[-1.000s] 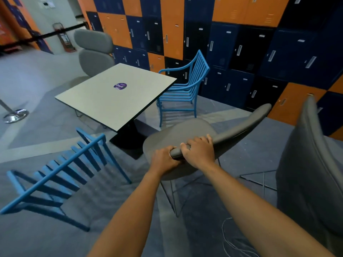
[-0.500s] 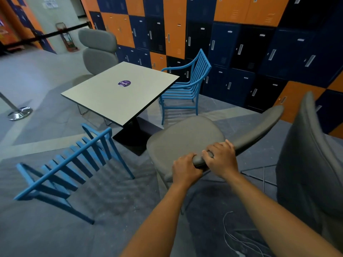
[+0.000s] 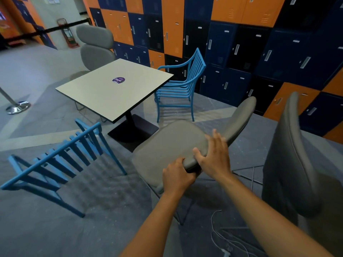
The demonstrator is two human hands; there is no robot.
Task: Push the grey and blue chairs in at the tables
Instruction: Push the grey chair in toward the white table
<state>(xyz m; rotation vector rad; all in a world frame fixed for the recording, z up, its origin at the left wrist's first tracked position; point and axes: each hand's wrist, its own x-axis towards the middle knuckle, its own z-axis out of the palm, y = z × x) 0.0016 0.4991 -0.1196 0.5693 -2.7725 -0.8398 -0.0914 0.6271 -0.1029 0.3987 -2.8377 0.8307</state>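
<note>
My left hand grips the near grey chair by its backrest to steer; my right hand lies spread on it, for pushing toward the surface.

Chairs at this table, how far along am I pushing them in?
Looks done: the far grey chair sits close against the table. In hand: the near grey chair, left hand gripping its back, right hand resting on it, seat short of the table. Still to do: the near blue chair, standing well off, and the far blue chair, not tucked in.
</note>
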